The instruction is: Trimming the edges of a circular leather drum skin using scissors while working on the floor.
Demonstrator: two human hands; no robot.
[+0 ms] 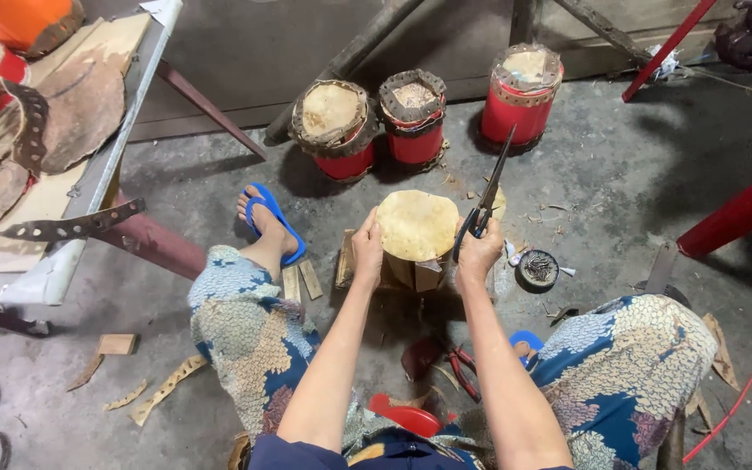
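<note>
Between my knees, my left hand (366, 248) grips the hide-topped drum (416, 228); my right hand (479, 252) clutches scissors (486, 196).

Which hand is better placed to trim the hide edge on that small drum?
Right, probably. The right hand already grips the scissors, blades up beside the hide-covered drum. The left hand holds the drum's other side, steadying it.

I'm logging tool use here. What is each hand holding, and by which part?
Right hand holds scissors by their handles, blades up. Left hand grips the side of the skin-topped drum.
</note>
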